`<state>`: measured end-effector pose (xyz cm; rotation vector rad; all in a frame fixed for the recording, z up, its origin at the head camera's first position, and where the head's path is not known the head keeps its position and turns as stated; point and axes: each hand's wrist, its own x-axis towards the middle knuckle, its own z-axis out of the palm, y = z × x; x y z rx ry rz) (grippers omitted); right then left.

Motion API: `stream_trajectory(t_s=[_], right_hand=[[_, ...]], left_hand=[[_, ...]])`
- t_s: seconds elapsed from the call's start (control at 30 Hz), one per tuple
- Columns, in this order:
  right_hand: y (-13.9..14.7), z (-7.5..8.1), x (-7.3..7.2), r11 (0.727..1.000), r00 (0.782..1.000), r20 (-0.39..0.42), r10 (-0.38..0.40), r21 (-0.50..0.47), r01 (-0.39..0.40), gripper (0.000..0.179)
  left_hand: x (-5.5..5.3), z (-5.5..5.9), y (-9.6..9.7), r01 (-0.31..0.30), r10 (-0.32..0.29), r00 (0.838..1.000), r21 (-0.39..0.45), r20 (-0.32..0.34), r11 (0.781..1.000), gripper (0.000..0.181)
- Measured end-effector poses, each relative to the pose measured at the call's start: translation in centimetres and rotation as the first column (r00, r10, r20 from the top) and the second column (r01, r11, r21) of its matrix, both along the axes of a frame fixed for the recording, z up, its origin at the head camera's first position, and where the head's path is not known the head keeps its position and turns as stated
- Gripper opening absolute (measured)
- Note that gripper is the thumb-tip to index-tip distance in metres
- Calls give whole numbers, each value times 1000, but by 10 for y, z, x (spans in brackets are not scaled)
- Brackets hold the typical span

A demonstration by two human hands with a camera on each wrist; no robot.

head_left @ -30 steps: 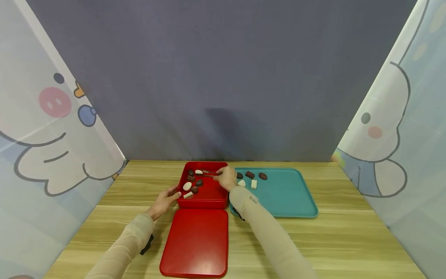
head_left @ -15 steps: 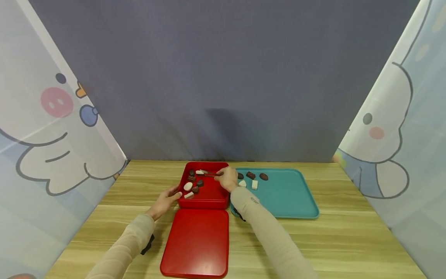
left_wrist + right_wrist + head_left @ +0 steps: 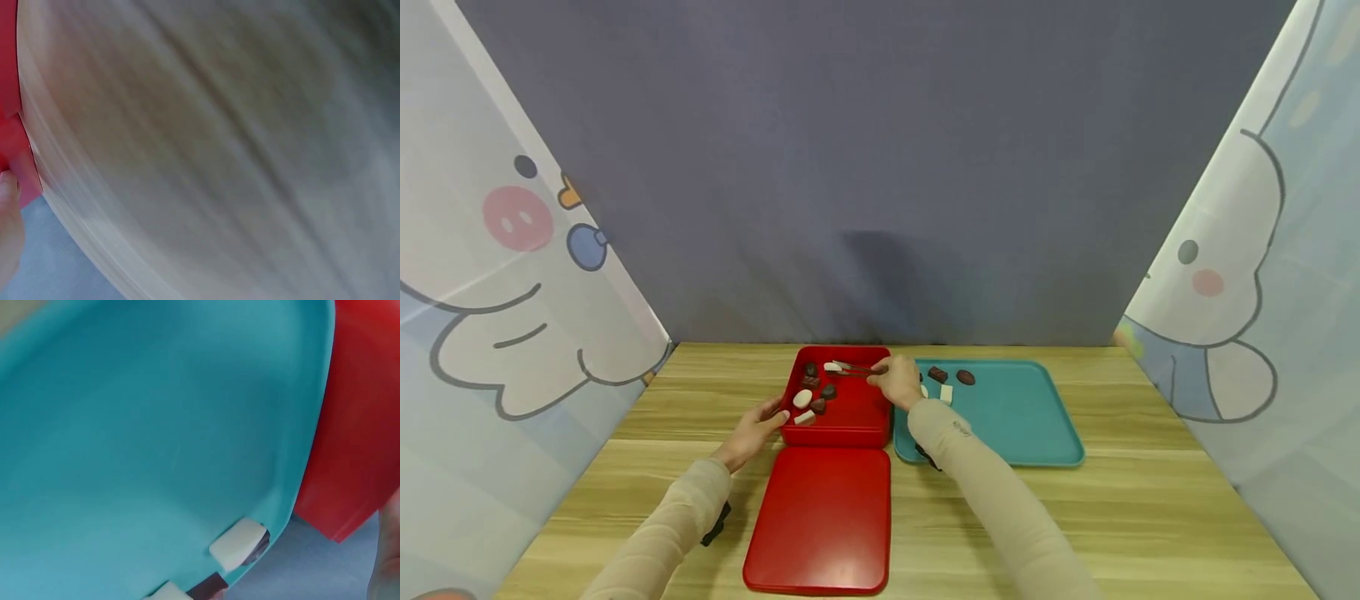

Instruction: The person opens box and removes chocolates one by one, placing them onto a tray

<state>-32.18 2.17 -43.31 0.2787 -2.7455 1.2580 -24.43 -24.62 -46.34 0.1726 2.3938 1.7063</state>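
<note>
My right hand point(image 3: 898, 382) holds slim metal tongs point(image 3: 865, 369) low over the right side of a red box point(image 3: 842, 436). Their tips point left, right at a ridged white chocolate point(image 3: 832, 367) near the box's back. Several other brown and white chocolates lie along the box's left half, among them a smooth white oval one point(image 3: 802, 399). At the left wall my left hand point(image 3: 752, 433) grips the box, thumb at the rim. In the left wrist view only part of this hand point(image 3: 9, 231) shows beside the red wall. The right wrist view leaves the tongs out.
A teal tray point(image 3: 1015, 425) stands right beside the box, with several chocolates toward its back left, such as a dark oval one point(image 3: 966, 377). A red lid point(image 3: 820, 525) lies in front of the box on the wooden table point(image 3: 1120, 508). A grey curtain point(image 3: 880, 167) hangs behind.
My right hand has shifted slightly right with the tongs, and the ridged white chocolate sits a little farther right at their tips. My left hand stays at the box's left wall.
</note>
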Motion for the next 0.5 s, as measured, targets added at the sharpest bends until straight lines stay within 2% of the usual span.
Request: stream_trajectory(t_s=[0.27, 0.5], right_hand=[[17, 10, 6, 995, 999, 22, 33, -95, -31, 20], [34, 17, 14, 991, 998, 50, 39, -127, -33, 20]], left_hand=[[0, 3, -2, 14, -14, 1000, -18, -4, 1000, 60], [0, 1, -1, 14, -14, 1000, -11, -9, 1000, 61]])
